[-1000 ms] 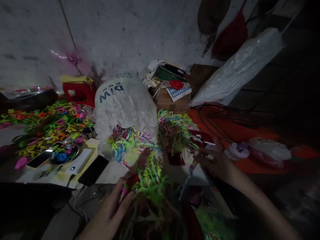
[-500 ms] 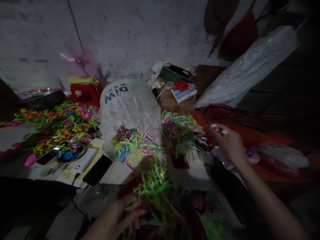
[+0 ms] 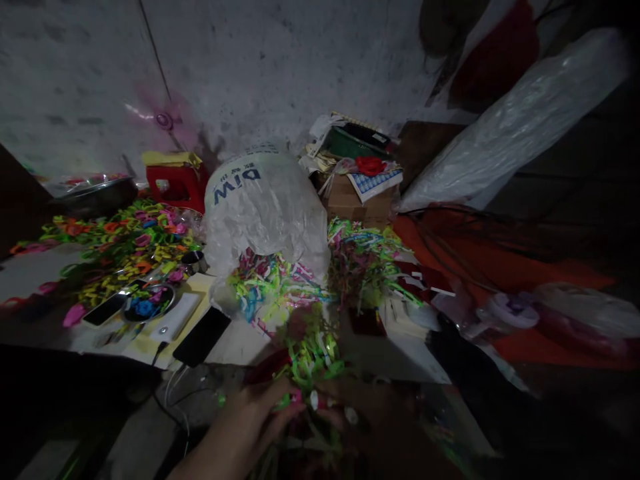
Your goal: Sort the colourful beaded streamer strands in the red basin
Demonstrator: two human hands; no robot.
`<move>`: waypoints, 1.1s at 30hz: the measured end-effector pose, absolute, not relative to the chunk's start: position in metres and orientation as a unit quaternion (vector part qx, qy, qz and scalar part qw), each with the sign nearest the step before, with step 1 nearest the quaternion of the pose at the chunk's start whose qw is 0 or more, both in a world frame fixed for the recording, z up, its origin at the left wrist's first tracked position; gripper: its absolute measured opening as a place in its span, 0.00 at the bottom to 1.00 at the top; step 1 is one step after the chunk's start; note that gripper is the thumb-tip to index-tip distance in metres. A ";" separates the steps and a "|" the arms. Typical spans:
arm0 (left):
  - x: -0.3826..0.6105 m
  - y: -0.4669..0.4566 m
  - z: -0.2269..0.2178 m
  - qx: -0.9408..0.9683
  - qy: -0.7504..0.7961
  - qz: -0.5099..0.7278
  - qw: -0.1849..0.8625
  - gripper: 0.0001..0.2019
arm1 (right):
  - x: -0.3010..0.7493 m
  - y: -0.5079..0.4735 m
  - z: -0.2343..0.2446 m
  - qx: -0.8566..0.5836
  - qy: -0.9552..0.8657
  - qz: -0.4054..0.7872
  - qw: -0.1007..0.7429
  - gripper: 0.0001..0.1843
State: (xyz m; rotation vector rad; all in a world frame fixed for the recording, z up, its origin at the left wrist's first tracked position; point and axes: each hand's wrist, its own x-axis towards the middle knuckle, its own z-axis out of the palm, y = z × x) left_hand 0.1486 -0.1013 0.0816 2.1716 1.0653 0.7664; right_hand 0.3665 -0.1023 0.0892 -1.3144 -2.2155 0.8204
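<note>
In the head view, my left hand is at the lower middle, its fingers pinched on a small pink-and-green plastic piece. My right hand, deep in shadow, meets it from the right. Its fingers close on a small red piece with a white round end, right beside the pink one. Another small white-ended piece shows by the right fingers. Just beyond both hands lies a heap of green plastic strips. Motion blur and darkness hide most of the right fingers.
Behind the heap stands a large plastic bag spilling coloured strips. Colourful plastic pieces, phones including a black phone, and a metal bowl occupy the left. A cardboard box is behind; a long dark shape lies at right.
My right hand has come from the right side of the table down to my left hand, carrying the small white-ended pieces. My left hand has moved slightly right and up, still pinching its piece.
</note>
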 end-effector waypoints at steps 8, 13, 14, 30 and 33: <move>0.154 -0.104 0.089 0.849 0.383 0.308 0.194 0.05 | 0.367 -0.113 0.080 -0.499 -0.795 0.263 0.225 0.17; 0.151 -0.106 0.090 0.870 0.362 0.274 0.192 0.06 | 0.368 -0.114 0.078 -0.484 -0.807 0.250 0.226 0.17; 0.150 -0.107 0.089 0.871 0.363 0.270 0.192 0.06 | 0.368 -0.115 0.077 -0.481 -0.810 0.248 0.226 0.17; 0.145 -0.109 0.082 0.909 0.335 0.209 0.136 0.08 | 0.372 -0.117 0.099 -0.433 -0.862 0.199 0.170 0.14; 0.142 -0.110 0.077 0.917 0.321 0.201 0.125 0.11 | 0.374 -0.116 0.101 -0.421 -0.873 0.192 0.152 0.13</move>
